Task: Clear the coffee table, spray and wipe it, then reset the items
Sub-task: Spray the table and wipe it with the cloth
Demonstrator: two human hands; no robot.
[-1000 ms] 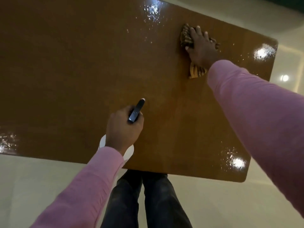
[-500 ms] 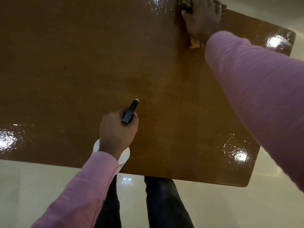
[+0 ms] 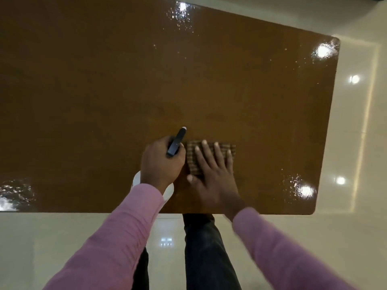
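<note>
the brown table (image 3: 209,80) carries no items, so the clearing looks done and the wiping step is the one in hand. the right hand (image 3: 213,174) lies flat on a folded striped cloth (image 3: 193,162), fingers straight and spread, palm down. spreading them this way puts even pressure over the whole pad of fabric, so it can drag moisture along rather than bunch up. the cloth sits near the front edge of the table, just in front of the person's dark trousers (image 3: 205,248).

the left hand (image 3: 162,164) is curled round a spray bottle (image 3: 176,144), just beside the cloth. the black nozzle pokes out past the knuckles and points away over the table, and a bit of white body shows under the wrist. holding it there, rather than setting it down, probably keeps the surface free for the cloth and the spray ready for another burst.

glinting droplets (image 3: 182,15) sit at the far edge and at the corners, well apart from the cloth. by that sign, those areas are not yet wiped, and resetting the items comes afterwards.
</note>
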